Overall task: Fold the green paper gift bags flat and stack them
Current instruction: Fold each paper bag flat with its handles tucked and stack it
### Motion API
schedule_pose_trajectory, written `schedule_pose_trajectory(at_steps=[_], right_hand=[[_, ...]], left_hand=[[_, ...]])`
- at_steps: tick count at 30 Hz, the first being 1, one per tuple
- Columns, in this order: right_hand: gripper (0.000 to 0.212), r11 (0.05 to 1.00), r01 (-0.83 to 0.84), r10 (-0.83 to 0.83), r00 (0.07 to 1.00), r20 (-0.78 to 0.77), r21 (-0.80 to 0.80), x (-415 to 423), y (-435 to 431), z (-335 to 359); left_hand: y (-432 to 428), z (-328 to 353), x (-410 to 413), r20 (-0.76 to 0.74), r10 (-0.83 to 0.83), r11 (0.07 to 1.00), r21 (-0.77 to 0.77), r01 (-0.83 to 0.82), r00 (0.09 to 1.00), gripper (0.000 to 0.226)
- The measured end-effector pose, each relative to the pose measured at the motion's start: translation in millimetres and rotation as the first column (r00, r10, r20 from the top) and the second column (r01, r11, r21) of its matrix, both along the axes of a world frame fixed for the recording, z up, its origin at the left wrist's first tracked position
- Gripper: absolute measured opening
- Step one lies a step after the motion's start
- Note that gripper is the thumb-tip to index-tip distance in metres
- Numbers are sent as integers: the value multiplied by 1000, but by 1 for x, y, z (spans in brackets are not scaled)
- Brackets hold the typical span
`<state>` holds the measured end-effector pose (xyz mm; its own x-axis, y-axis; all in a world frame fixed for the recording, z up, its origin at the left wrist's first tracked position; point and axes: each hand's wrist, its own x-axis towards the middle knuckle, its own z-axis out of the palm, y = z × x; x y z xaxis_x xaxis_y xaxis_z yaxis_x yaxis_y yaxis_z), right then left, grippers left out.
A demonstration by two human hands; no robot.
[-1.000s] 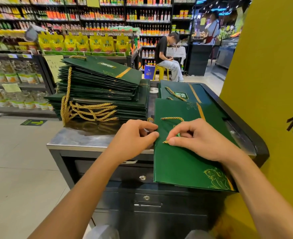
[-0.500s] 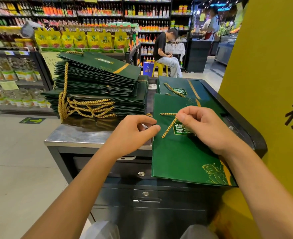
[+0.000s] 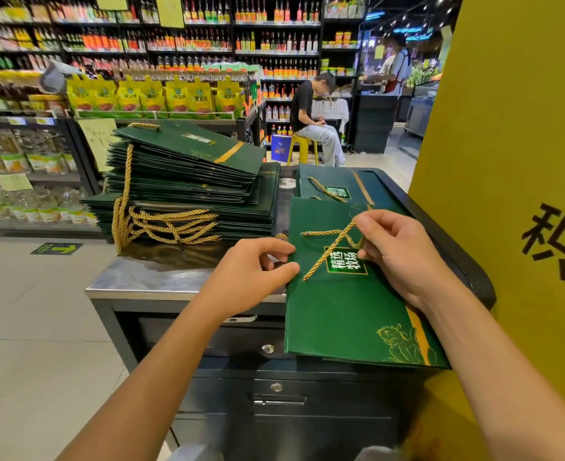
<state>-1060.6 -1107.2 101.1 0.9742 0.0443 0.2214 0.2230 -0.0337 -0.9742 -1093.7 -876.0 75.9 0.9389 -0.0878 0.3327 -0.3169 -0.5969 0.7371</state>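
1. Head view, the bag: a green gift bag (image 3: 334, 314) lies flat on the right side of the metal worktop (image 3: 161, 277), and its near end hangs over the front edge. It is dark green with a gold stripe and a gold plant drawing at the near corner. A dark label (image 3: 346, 261) with pale characters sits in the middle.
2. A gold rope handle (image 3: 327, 254) crosses the bag slantwise over the label, with one loose end lying near the left edge.
3. A second bag (image 3: 337, 184) lies flat just behind the first. To the left stands a tall stack of folded bags (image 3: 188, 181), its rope handles hanging out at the front.
4. Change: a second ago the right hand lay low over the label and hid it. Now it is farther up the bag, the label shows, and the rope is drawn out into a long slant. The left hand keeps its place at the bag's left edge.
5. Hands: the left hand (image 3: 254, 271) pinches the bag's left edge between thumb and curled forefinger. The right hand (image 3: 397, 251) pinches the rope handle between thumb and fingertips, with the other fingers bent.
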Motion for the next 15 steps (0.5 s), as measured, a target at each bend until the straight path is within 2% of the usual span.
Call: schedule_pose_trajectory(at_steps=[3, 5, 6, 8, 9, 10, 15], right_hand=[[7, 952, 112, -70, 986, 152, -286, -7, -15, 5], [7, 852, 211, -129, 972, 197, -479, -12, -31, 5], [12, 754, 270, -174, 961, 214, -598, -15, -38, 3], [31, 478, 350, -254, 933, 254, -806, -22, -49, -4], [41, 371, 359, -282, 922, 265, -856, -27, -51, -8], [48, 313, 361, -303, 915, 267, -879, -32, -52, -11], [64, 217, 397, -379, 876, 298, -892, -42, -47, -21]], left_hand=[[-1, 2, -2, -15, 8, 1000, 23, -8, 1000, 36], [-2, 3, -2, -18, 15, 999, 45, -14, 1000, 37], [-3, 4, -3, -16, 19, 998, 54, -18, 1000, 37], [-4, 3, -3, -9, 28, 998, 65, -27, 1000, 37], [-4, 2, -3, -11, 33, 997, 64, -32, 999, 37], [-4, 2, -3, -13, 37, 998, 61, -36, 999, 37], [-9, 10, -10, -19, 21, 994, 110, -18, 1000, 34]])
